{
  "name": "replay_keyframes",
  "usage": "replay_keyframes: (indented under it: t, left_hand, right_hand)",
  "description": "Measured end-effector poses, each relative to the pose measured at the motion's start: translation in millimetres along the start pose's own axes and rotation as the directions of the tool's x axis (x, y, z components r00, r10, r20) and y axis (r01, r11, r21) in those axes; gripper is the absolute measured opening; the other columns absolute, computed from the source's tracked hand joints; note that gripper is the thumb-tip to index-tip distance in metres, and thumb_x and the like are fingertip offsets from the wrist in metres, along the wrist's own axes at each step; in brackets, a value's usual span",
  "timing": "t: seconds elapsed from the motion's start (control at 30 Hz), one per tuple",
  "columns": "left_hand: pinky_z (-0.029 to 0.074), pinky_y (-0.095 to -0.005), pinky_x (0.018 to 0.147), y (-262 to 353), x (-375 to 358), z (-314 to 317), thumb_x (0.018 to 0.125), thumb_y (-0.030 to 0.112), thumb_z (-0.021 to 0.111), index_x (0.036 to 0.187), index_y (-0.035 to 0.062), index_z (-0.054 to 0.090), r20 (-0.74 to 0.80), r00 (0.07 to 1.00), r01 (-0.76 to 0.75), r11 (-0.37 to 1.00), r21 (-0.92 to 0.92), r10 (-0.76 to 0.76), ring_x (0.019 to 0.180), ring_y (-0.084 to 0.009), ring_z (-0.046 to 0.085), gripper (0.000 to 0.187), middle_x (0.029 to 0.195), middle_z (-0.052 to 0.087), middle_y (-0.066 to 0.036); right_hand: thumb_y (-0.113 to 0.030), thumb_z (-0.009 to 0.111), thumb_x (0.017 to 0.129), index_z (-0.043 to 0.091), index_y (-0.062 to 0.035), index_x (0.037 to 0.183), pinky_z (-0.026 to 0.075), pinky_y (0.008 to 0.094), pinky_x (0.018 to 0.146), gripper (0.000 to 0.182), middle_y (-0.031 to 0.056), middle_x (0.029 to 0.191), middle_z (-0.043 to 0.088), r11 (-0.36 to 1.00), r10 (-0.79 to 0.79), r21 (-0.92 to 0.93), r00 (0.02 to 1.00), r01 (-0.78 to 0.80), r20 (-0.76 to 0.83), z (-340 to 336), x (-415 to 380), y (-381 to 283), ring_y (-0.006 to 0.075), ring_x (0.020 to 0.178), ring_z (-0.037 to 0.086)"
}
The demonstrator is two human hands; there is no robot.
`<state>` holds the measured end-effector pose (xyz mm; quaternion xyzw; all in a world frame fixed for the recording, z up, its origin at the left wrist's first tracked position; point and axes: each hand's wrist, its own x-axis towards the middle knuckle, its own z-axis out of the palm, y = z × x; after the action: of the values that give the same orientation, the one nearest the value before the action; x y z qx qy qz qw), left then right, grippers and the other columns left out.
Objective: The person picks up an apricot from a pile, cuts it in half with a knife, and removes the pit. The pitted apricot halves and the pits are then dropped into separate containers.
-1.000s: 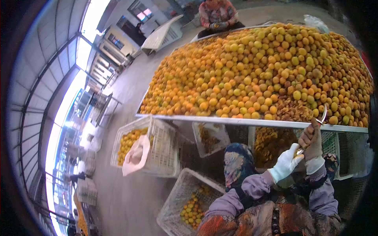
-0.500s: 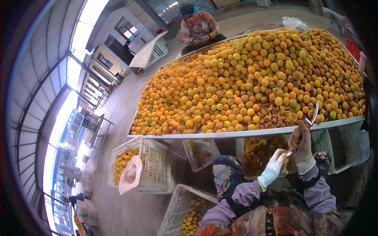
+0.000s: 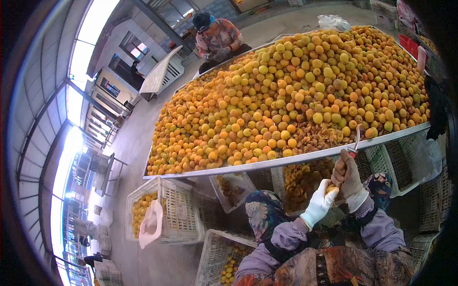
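Observation:
My left hand (image 3: 317,206), in a white glove, is closed around a yellow-orange apricot (image 3: 330,188), which its fingers mostly hide. Against it, my right hand (image 3: 351,178), in a dark, stained glove, grips a curved metal tool (image 3: 357,137) with a red part. The tool's hooked metal end sticks up above the fist; its lower end is hidden between the hands. Both hands are over my lap, just in front of the metal table edge (image 3: 257,165). Beyond it lies a large heap of apricots (image 3: 267,100), with torn, brownish pieces (image 3: 318,136) near the edge.
Below the table stand a crate of split fruit (image 3: 285,202) and a white tray (image 3: 242,185). To the left, a white crate (image 3: 179,217) has a pink cloth (image 3: 151,224) over its rim; another crate (image 3: 214,248) holds apricots. Across the heap sits a person (image 3: 217,40).
The view has shifted and tilted. My hands have come closer together, and the tool's lower tip, visible earlier beside the left fingers, is now hidden.

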<state>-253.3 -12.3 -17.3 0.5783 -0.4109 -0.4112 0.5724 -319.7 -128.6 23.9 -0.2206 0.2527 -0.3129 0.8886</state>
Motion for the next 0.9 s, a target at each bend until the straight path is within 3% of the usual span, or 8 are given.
replay_keyframes:
  t: [0.23,0.33,0.43,0.5,0.73,0.77,0.83,0.9]
  left_hand:
    - [0.048,-0.0374,0.066,5.5,-8.5,-6.8,0.087,0.039,0.058,0.108,0.004,0.041,0.059,0.992,-0.128,0.908,0.398,0.113,0.077,-0.0343,0.062,0.044,0.082,0.061,-0.016]
    - [0.048,-0.041,0.062,6.8,-7.9,-8.8,0.086,0.037,0.059,0.105,0.0055,0.042,0.115,0.987,-0.154,0.835,0.529,0.109,0.077,-0.0389,0.06,0.041,0.079,0.061,-0.018]
    - [0.047,-0.0428,0.06,13.2,-5.4,-11.7,0.084,0.036,0.061,0.104,0.0062,0.042,0.178,0.972,-0.233,0.7,0.675,0.153,0.074,-0.0379,0.06,0.041,0.078,0.061,-0.018]
    - [0.047,-0.0434,0.059,14.5,-1.6,-12.2,0.083,0.035,0.062,0.104,0.0063,0.043,0.209,0.968,-0.243,0.696,0.675,0.136,0.074,-0.0376,0.06,0.04,0.077,0.061,-0.017]
    - [0.048,-0.0433,0.059,25.7,4.5,-16.6,0.079,0.032,0.067,0.102,0.0068,0.045,0.28,0.956,-0.276,0.606,0.746,0.092,0.073,-0.0364,0.06,0.041,0.075,0.061,-0.017]
    - [0.048,-0.0433,0.059,26.3,5.1,-16.6,0.079,0.032,0.067,0.102,0.0068,0.045,0.306,0.948,-0.291,0.619,0.73,0.085,0.073,-0.0364,0.06,0.041,0.075,0.061,-0.017]
    - [0.049,-0.0417,0.061,23.5,4.6,-15.0,0.079,0.03,0.067,0.099,0.0067,0.047,0.221,0.97,-0.229,0.671,0.705,0.099,0.074,-0.0343,0.062,0.037,0.077,0.063,-0.014]
    - [0.05,-0.0398,0.062,21.8,6.2,-15.6,0.08,0.029,0.066,0.102,0.0066,0.049,0.156,0.974,-0.228,0.715,0.661,0.166,0.074,-0.0334,0.063,0.036,0.078,0.063,-0.013]
  right_hand:
    - [-0.038,0.051,0.092,0.046,-0.0187,0.074,0.024,0.0245,0.033,0.027,-0.0073,0.049,0.026,0.984,0.135,0.108,0.988,-0.143,0.08,-21.5,4.2,7.4,0.0084,0.035,0.023]
    - [-0.04,0.053,0.09,0.041,-0.018,0.061,0.021,0.0239,0.034,0.039,-0.0069,0.048,0.028,0.957,0.242,0.188,0.965,-0.221,-0.098,-15.4,2.9,7.0,0.008,0.035,0.023]
    - [-0.04,0.053,0.09,0.043,-0.0181,0.06,0.021,0.0244,0.034,0.039,-0.0069,0.047,0.029,0.963,0.241,0.154,0.962,-0.221,-0.128,-25.8,4.2,8.6,0.008,0.034,0.023]
    - [-0.037,0.051,0.092,0.049,-0.0196,0.074,0.023,0.0257,0.035,0.025,-0.0075,0.05,0.032,0.953,0.247,0.195,0.967,-0.23,-0.068,-35.9,9.1,10.6,0.0081,0.037,0.026]
    - [-0.037,0.057,0.088,0.048,-0.019,0.074,0.025,0.0263,0.036,0.025,-0.0055,0.052,0.037,0.913,0.294,0.272,0.953,-0.304,0.076,-35.9,8.9,2.9,0.0096,0.038,0.031]
    - [-0.037,0.059,0.085,0.048,-0.0186,0.074,0.026,0.0275,0.037,0.025,-0.0044,0.052,0.036,0.96,0.22,0.217,0.956,-0.177,-0.195,-22.2,3.4,4.2,0.0102,0.039,0.032]
    - [-0.037,0.06,0.084,0.045,-0.0185,0.072,0.025,0.0283,0.036,0.026,-0.004,0.053,0.034,0.986,0.167,0.065,0.905,-0.154,-0.391,1.2,0.2,-1.2,0.0102,0.041,0.032]
    - [-0.037,0.058,0.085,0.042,-0.0186,0.071,0.024,0.0273,0.037,0.028,-0.004,0.054,0.035,0.965,0.238,0.148,0.959,-0.215,-0.154,-13.3,8.6,-2.8,0.0102,0.04,0.031]
